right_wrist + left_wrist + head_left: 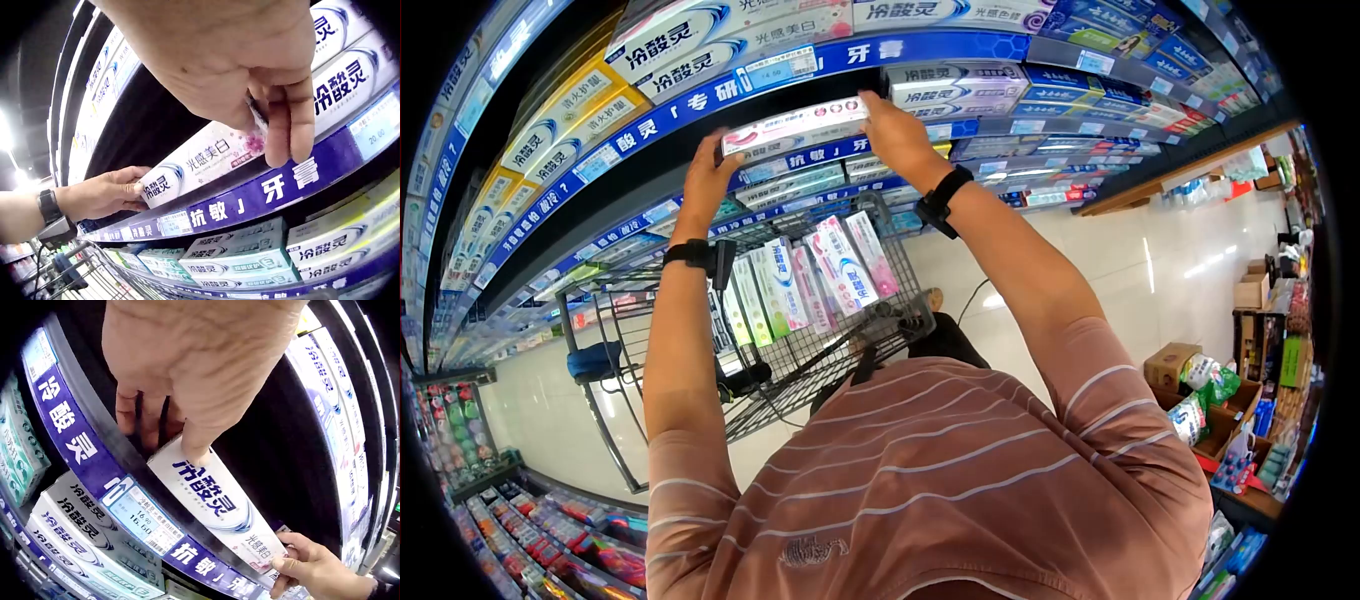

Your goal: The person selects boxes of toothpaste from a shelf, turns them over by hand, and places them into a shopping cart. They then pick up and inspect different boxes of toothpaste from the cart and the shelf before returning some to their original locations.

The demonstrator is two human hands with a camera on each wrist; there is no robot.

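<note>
**Two grips pinching one toothpaste box (795, 128)**

The left hand (708, 170) and right hand (895, 130) each pinch an end, holding it level at the blue shelf rail (815, 157), beyond the cart (800, 370). Seemingly mid-placement; the next move needs a straight push inward.

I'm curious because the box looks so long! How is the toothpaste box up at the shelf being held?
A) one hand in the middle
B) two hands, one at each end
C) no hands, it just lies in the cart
B: the left hand grips one end of the toothpaste box and the right hand pinches the other end.
</note>
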